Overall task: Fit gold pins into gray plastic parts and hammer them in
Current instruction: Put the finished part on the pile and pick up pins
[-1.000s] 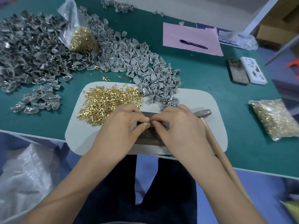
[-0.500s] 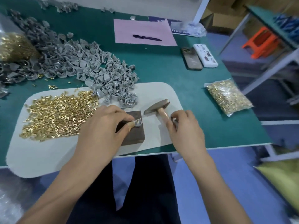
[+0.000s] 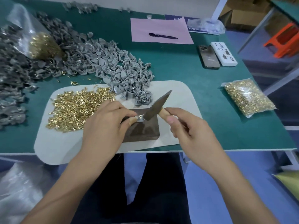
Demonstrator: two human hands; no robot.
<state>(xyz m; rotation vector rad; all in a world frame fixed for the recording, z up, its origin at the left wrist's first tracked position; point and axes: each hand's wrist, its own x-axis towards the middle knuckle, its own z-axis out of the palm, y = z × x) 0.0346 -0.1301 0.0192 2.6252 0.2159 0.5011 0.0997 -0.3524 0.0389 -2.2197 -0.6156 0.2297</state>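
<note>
Loose gold pins lie heaped on the left of the mat. Left hand pinches one gray part on the dark block. Right hand grips the hammer, head at the part. Recommend short, square taps, fingertips clear.

Even, soft indoor light, faint shadows; wide-angle bending and blur toward the left edge.

Surface teal-green; mat off-white; pins gold; plastic parts gray; paper pink; block dark brown.
</note>
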